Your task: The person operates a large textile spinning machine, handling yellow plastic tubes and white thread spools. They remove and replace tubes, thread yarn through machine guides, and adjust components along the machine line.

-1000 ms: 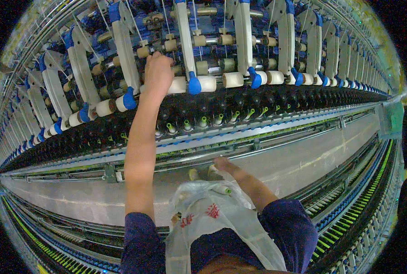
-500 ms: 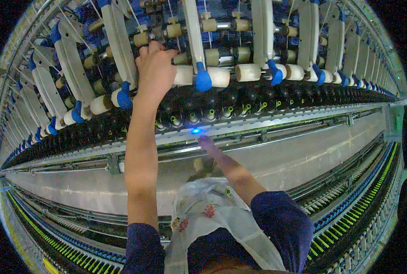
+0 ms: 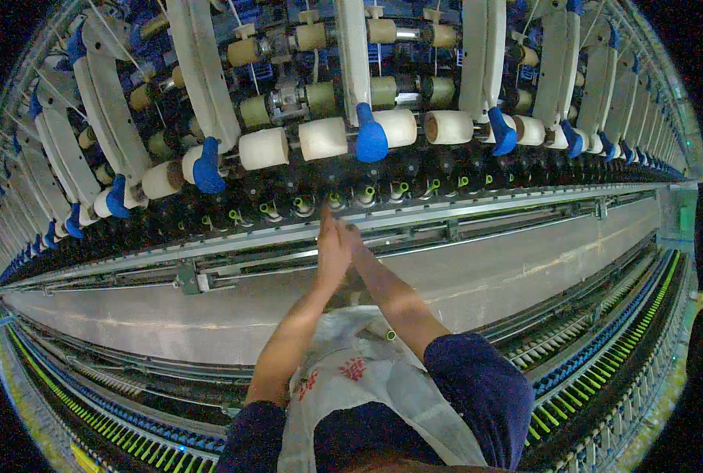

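My left hand (image 3: 333, 251) and my right hand (image 3: 352, 236) meet in front of the pale spindle rail (image 3: 407, 222) of a spinning frame. On the left hand one finger points up toward a bobbin with a green tip (image 3: 334, 199); its other fingers are curled in. My right hand's fingers are bent and partly covered by the left hand. Anything pinched in either hand is too small to make out. Above them runs a row of white rollers (image 3: 322, 139), with a blue-ended pressure arm (image 3: 371, 142) between two of them.
More blue-tipped arms (image 3: 207, 167) and green-tipped bobbins (image 3: 434, 188) stretch to both sides. Below the rail lies a long grey panel (image 3: 477, 276). Another row of green spindles (image 3: 556, 418) stands behind me at the right. I wear a whitish apron (image 3: 328, 347) with a small green-rimmed tube (image 3: 391, 335) on it.
My left hand has come down from the upper rollers to join my right hand at the rail. The blue light beside my right hand no longer shows there. The view has shifted slightly.
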Motion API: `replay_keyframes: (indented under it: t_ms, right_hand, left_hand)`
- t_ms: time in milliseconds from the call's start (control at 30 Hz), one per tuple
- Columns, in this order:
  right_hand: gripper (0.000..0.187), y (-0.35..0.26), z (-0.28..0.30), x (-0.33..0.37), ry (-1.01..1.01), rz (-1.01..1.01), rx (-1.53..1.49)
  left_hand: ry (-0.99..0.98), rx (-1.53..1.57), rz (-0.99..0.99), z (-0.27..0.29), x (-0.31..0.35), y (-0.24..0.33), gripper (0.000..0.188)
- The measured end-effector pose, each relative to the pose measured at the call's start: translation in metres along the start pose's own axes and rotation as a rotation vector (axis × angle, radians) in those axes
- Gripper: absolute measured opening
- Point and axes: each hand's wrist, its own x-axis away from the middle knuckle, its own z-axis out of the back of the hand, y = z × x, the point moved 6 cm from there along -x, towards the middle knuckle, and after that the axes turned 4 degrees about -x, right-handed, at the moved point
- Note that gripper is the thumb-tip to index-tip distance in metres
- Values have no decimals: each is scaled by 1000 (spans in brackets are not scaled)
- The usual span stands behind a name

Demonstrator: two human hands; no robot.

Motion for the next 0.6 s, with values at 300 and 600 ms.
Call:
replay_keyframes:
  t_ms: [300,600]
  right_hand:
    - [42,-66,85,149,231,20,-561]
    - [39,-275,167,316,261,567,-341]
  left_hand:
    - [-34,159,-94,24,-55,48,31]
    - [-337,1551,55,165,-21,135,61]
